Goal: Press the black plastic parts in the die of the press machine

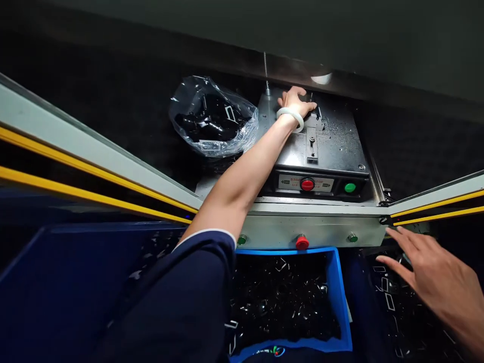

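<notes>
My left hand (295, 103), with a pale bangle (291, 119) on its wrist, reaches far forward and rests on the far part of a scuffed steel machine plate (336, 146). Its curled fingers lie beside a small metal fitting, and I cannot tell if they hold anything. My right hand (427, 282) hovers with spread fingers at the lower right, holding nothing. Just below it, a dark bin holds loose metal clips (389, 302). The fingertips are near the end of the grey machine front (313, 232).
A blue bin (336, 292) of small metal pieces stands below the machine front. A clear plastic bag (214, 118) of dark parts lies left of the plate. Red and green buttons (307, 184) sit on the control panel. Yellow-striped bars (94, 156) flank the opening.
</notes>
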Action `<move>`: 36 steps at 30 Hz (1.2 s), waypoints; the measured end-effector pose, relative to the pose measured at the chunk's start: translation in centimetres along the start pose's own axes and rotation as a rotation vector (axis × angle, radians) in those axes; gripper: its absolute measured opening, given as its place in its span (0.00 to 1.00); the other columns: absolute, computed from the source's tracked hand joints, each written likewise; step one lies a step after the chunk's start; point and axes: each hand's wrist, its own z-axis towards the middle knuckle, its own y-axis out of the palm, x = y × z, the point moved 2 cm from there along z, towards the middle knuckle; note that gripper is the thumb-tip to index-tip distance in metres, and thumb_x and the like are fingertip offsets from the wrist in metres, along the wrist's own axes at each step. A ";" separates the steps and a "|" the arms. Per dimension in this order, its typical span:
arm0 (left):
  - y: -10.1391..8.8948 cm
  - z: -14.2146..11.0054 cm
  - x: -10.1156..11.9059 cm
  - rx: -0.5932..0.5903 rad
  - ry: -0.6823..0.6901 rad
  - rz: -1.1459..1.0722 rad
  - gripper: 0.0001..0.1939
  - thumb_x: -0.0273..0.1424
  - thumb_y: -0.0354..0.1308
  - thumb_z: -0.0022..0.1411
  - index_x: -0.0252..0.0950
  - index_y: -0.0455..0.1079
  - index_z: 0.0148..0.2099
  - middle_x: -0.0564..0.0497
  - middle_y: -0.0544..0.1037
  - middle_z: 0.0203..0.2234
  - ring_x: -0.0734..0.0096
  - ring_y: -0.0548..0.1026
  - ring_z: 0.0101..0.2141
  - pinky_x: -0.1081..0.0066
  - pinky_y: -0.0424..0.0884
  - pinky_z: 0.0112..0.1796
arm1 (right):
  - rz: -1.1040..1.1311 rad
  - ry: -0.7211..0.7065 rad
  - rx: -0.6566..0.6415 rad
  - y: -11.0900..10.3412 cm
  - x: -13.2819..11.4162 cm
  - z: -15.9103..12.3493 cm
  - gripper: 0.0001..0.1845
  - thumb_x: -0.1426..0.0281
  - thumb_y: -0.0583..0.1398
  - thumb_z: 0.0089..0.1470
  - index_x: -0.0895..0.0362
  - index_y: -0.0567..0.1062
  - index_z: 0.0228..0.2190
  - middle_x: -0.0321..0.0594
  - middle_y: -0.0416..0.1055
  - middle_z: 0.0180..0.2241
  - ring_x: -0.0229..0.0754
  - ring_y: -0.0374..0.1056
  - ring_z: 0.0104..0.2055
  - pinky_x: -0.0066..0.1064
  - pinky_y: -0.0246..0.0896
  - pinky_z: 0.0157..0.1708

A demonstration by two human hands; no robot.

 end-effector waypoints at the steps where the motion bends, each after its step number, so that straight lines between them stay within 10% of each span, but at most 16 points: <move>1: -1.0 -1.0 0.6 0.018 -0.081 0.049 0.14 0.31 0.70 0.67 0.26 0.72 0.46 0.39 0.75 0.52 0.54 0.72 0.58 0.52 0.66 0.57 | 0.039 -0.001 -0.027 0.7 -0.2 -1.0 0.32 0.43 0.50 0.69 0.46 0.76 0.60 0.49 0.80 0.52 0.58 0.77 0.45 0.47 0.72 0.35; 5: -7.9 -10.4 4.0 -0.014 -0.037 0.110 0.13 0.20 0.71 0.61 0.34 0.77 0.46 0.47 0.79 0.45 0.65 0.75 0.49 0.61 0.71 0.54 | 0.270 0.015 -0.147 5.6 -1.8 -0.7 0.20 0.53 0.55 0.71 0.46 0.76 0.57 0.41 0.81 0.51 0.53 0.78 0.49 0.41 0.74 0.37; 11: -18.7 -29.4 5.3 -0.214 -0.078 0.215 0.07 0.34 0.62 0.71 0.38 0.80 0.43 0.50 0.80 0.35 0.72 0.75 0.30 0.69 0.71 0.33 | 0.392 0.143 -0.254 11.6 -2.0 1.1 0.12 0.70 0.58 0.67 0.54 0.79 0.47 0.46 0.79 0.47 0.52 0.76 0.49 0.41 0.71 0.42; 16: -22.1 -34.2 1.2 -0.551 -0.197 0.470 0.19 0.45 0.65 0.65 0.43 0.79 0.54 0.43 0.75 0.53 0.67 0.74 0.31 0.61 0.76 0.41 | 0.403 0.120 -0.219 12.2 -1.3 1.4 0.10 0.73 0.59 0.63 0.53 0.80 0.43 0.44 0.78 0.44 0.53 0.71 0.50 0.40 0.65 0.42; 22: -22.4 -33.6 0.1 -0.620 -0.136 0.576 0.19 0.39 0.64 0.67 0.46 0.77 0.59 0.44 0.74 0.55 0.68 0.72 0.30 0.59 0.73 0.43 | 0.326 0.159 -0.165 12.5 -1.6 1.9 0.09 0.75 0.61 0.63 0.52 0.81 0.38 0.40 0.79 0.41 0.50 0.69 0.45 0.38 0.58 0.37; 29: -20.9 -36.9 3.0 -0.363 -0.189 0.704 0.16 0.36 0.61 0.69 0.39 0.74 0.57 0.41 0.71 0.54 0.60 0.77 0.41 0.59 0.75 0.46 | 0.246 0.171 -0.050 12.4 -4.3 0.2 0.11 0.75 0.58 0.67 0.55 0.80 0.46 0.45 0.78 0.43 0.51 0.68 0.46 0.39 0.62 0.42; 36: -13.4 -43.5 7.1 -1.204 -0.362 0.555 0.16 0.44 0.58 0.74 0.35 0.74 0.47 0.41 0.81 0.40 0.55 0.81 0.39 0.65 0.72 0.39 | 0.419 -0.148 -0.596 15.5 -16.0 -2.4 0.10 0.71 0.59 0.69 0.58 0.77 0.50 0.51 0.77 0.50 0.52 0.71 0.51 0.38 0.68 0.44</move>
